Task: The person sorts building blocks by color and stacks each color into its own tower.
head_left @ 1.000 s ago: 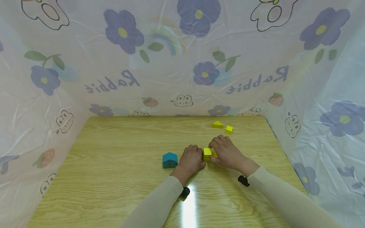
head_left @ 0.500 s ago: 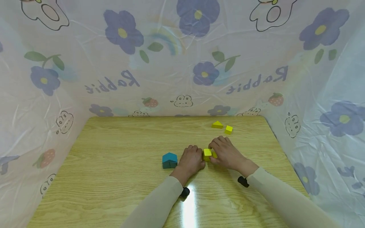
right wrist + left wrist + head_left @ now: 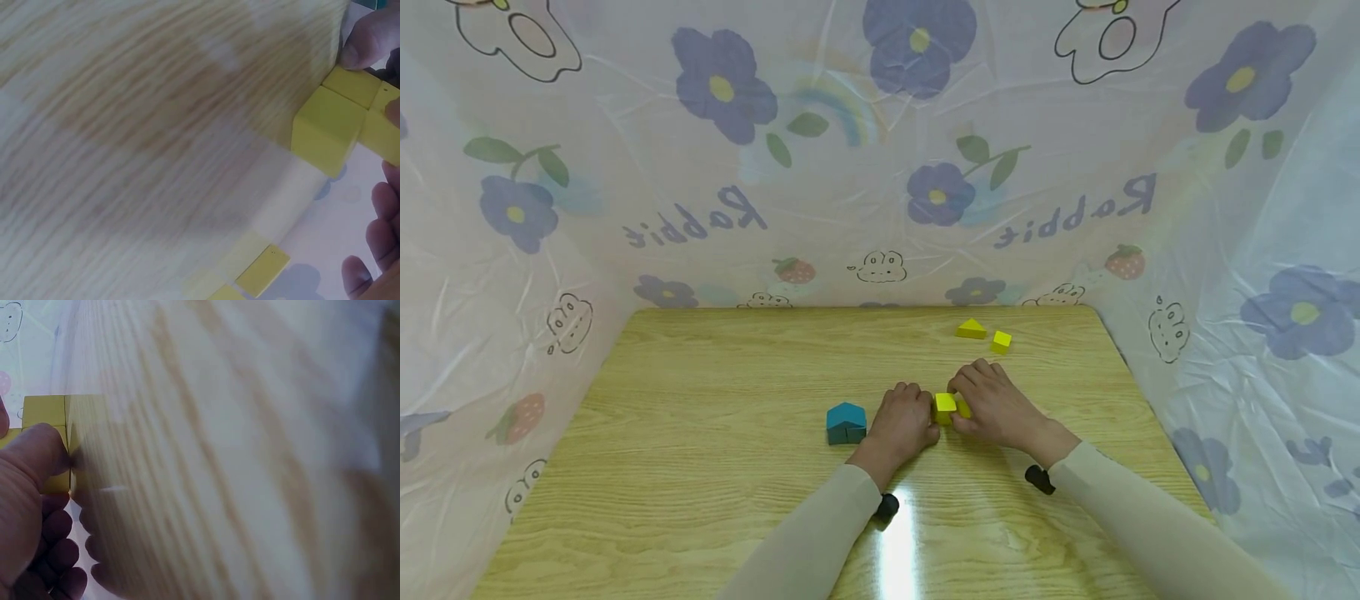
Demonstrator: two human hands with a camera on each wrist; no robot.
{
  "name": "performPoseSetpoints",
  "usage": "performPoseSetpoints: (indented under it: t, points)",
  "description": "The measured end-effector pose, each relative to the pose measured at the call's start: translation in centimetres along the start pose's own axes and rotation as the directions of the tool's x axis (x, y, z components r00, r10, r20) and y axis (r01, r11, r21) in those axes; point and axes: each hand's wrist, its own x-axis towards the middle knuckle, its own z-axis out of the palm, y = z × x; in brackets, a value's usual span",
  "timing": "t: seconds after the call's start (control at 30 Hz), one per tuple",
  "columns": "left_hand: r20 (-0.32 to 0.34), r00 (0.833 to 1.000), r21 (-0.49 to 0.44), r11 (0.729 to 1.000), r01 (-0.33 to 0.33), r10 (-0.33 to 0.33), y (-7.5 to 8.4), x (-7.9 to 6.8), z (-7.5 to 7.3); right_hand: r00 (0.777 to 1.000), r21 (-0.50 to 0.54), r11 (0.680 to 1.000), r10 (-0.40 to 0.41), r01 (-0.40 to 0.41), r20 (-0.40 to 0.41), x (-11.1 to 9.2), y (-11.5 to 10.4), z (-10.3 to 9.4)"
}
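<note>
In the head view, my left hand (image 3: 901, 421) is at the left side of a small group of yellow blocks. Its thumb and curled fingers grip a low yellow block (image 3: 56, 481), as the left wrist view shows. From the right, my right hand (image 3: 996, 404) pinches the upper yellow block (image 3: 381, 128) at the top of the group. Beside the lower blocks, a yellow cube (image 3: 328, 128) stands on the table, close under the right hand. The fingers hide parts of these blocks.
Left of the left hand stands a teal house-shaped group of blocks (image 3: 846, 423). Farther back lie a yellow triangular block (image 3: 972, 329) and a loose yellow cube (image 3: 1002, 342) on the wooden table (image 3: 715, 467). A patterned sheet (image 3: 820, 200) encloses the back and sides.
The hands and blocks hold almost the same places throughout. Only a very slight shift of the whole head view shows.
</note>
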Motion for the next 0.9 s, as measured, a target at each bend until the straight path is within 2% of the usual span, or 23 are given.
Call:
performPoseSetpoints:
  t: [0.3, 0.43, 0.57, 0.7, 0.8, 0.9]
  points:
    - [0.001, 1.000, -0.009, 1.000, 0.005, -0.005, -0.1, 0.0, 0.2, 1.000, 0.066, 0.998, 0.003, -0.002, -0.008, 0.8, 1.0, -1.4]
    - [0.020, 1.000, -0.004, 1.000, 0.016, -0.015, -0.1, 0.0, 0.3, 0.996, 0.031, 0.999, 0.011, -0.008, -0.084, 1.4, 2.7, -2.5]
    - [0.019, 1.000, 0.002, 1.000, 0.014, -0.014, 0.0, 0.0, 0.2, 0.986, -0.067, 0.998, 0.008, -0.020, -0.169, 1.7, 5.2, -3.0]
    - [0.018, 1.000, -0.006, 1.000, 0.015, -0.015, 0.0, 0.0, 0.2, 0.983, -0.118, 0.986, 0.095, -0.115, -0.158, 1.4, 7.5, -2.8]
    - [0.020, 1.000, -0.012, 1.000, 0.015, -0.015, -0.1, 0.0, 0.3, 0.974, -0.119, 0.968, 0.211, -0.221, -0.086, 0.9, 8.7, -2.4]
    - [0.019, 1.000, -0.016, 1.000, 0.011, -0.010, 0.0, 0.0, 0.2, 0.956, -0.127, 0.947, 0.293, -0.293, -0.026, 0.6, 9.6, -2.1]
